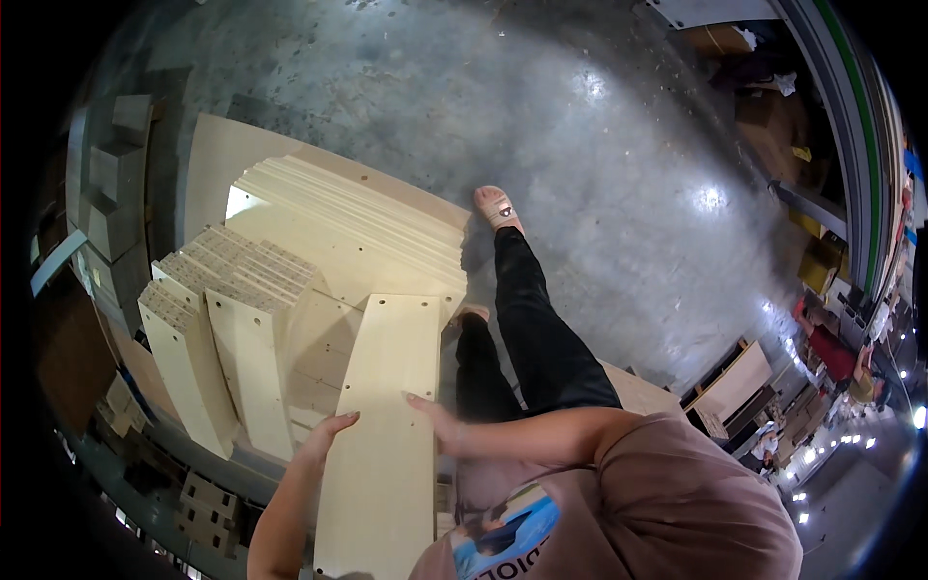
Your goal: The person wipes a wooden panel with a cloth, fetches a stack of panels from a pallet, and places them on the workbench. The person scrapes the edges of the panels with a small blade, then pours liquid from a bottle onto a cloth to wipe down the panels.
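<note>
The pale board [382, 474] is held lengthwise in front of the person's body, its far end reaching over the near corner of a fanned stack of pale panels [338, 232], though I can't tell whether the two touch. The left hand [327, 435] grips one long edge and the right hand [437, 423] the other, the right thumb lying on the upper face, while most of the fingers are hidden by the board, so I can't tell how they're spread. Left of it stand bundles of boards [249, 358] with speckled edges.
</note>
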Motion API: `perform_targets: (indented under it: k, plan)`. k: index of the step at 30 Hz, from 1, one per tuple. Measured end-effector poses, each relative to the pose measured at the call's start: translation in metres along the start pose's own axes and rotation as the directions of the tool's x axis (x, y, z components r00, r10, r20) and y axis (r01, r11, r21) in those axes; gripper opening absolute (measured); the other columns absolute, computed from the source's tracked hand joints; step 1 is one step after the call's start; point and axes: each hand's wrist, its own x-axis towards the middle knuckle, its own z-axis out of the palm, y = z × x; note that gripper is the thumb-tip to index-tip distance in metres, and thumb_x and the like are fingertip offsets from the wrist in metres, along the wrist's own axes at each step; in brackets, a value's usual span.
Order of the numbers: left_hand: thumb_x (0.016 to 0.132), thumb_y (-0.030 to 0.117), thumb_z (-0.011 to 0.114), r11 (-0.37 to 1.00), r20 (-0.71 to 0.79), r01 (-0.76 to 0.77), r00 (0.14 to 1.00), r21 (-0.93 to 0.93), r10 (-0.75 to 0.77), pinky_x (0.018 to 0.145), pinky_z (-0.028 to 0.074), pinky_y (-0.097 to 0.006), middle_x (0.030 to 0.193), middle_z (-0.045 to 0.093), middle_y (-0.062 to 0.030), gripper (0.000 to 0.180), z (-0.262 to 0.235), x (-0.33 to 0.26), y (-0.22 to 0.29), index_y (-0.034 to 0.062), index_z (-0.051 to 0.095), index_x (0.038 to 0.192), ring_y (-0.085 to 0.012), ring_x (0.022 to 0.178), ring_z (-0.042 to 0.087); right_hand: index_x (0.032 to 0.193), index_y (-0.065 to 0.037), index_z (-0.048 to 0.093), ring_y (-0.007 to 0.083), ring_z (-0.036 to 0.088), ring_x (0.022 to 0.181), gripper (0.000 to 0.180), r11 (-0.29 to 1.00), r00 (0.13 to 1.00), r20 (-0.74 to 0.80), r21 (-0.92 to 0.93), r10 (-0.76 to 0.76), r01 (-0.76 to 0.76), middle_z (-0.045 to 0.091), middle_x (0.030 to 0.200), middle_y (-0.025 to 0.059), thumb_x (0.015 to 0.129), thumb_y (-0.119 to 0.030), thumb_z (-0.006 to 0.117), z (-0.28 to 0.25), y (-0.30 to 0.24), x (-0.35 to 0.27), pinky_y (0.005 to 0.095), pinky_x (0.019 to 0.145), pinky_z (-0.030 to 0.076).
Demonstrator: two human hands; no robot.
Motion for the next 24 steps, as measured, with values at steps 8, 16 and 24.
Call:
perform_targets:
  k: [8,16,24]
  plan:
    - [0.088,0.031,0.059,0.994,-0.009,-0.112,0.994,-0.006,0.112,0.098,0.043,-0.036,0.125,0.059,-0.0111,0.050,-0.024,0.028,-0.040,0.0003,0.054,0.128,-0.0235,0.114,0.055,0.136,-0.006,0.047,0.0253,0.055,0.118,0.053,0.996,0.992,-0.122,-0.082,-0.044,0.034,0.056,0.130,0.0123,0.099,-0.043,0.041,-0.003,0.012,-0.002,0.0375,0.101,0.043]
    - [0.090,0.029,0.057,0.988,0.004,-0.092,0.996,-0.124,0.094,0.098,0.045,-0.038,0.130,0.056,-0.0123,0.054,-0.008,0.025,-0.040,0.0002,0.046,0.136,-0.0258,0.115,0.056,0.134,-0.004,0.048,0.0265,0.052,0.120,0.054,0.991,0.991,-0.120,0.115,-0.053,0.067,0.054,0.133,0.0135,0.098,-0.045,0.043,-0.008,0.001,-0.003,0.0384,0.102,0.041]
    - [0.080,0.011,0.068,0.962,-0.037,-0.261,0.965,-0.079,0.259,0.100,0.042,-0.036,0.131,0.054,-0.0145,0.070,0.001,0.016,-0.060,-0.0001,0.038,0.141,-0.0256,0.121,0.051,0.127,-0.002,0.054,0.0274,0.056,0.114,0.051,0.994,0.963,-0.251,0.015,-0.098,0.106,0.060,0.123,0.0162,0.097,-0.042,0.048,0.009,0.020,-0.017,0.0379,0.098,0.044]
